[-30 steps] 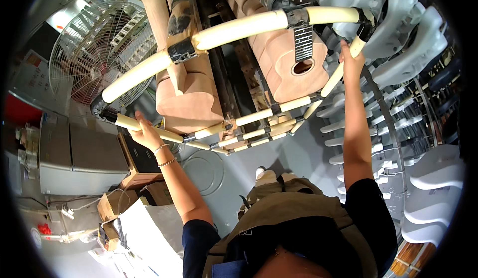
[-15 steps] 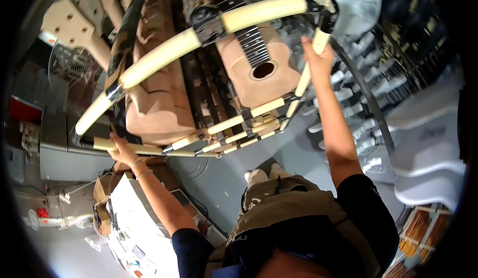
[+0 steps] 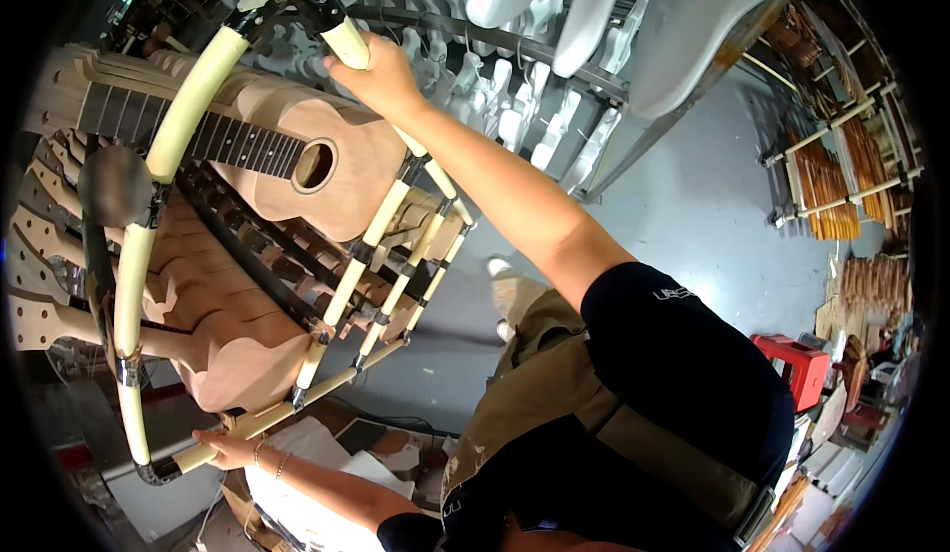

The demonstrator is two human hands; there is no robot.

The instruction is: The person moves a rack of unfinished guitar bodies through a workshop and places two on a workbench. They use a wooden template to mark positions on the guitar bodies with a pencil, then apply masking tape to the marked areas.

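Observation:
A rack of cream-padded bars [image 3: 188, 107] fills the left of the head view and carries several unfinished wooden guitars. One guitar with a round sound hole and dark fretboard [image 3: 341, 181] lies near the top, and another bare body [image 3: 228, 344] sits lower. My right hand [image 3: 381, 77] grips the padded upright at the rack's upper corner, arm stretched out. My left hand [image 3: 223, 446] is closed around the end of the lower padded bar at the bottom left. My legs in olive trousers and one shoe [image 3: 515, 295] show below the rack.
White guitar bodies [image 3: 515, 107] hang in rows on a metal rail behind the rack. Shelves of wooden parts [image 3: 821, 186] stand at the right, with a red stool [image 3: 792, 364] on the grey floor. Cardboard and white sheets [image 3: 307, 473] lie under my left arm.
The rack and guitars have swung toward the left of the view as my head turned. Both hands keep their hold on the padded bars, now further apart in the picture.

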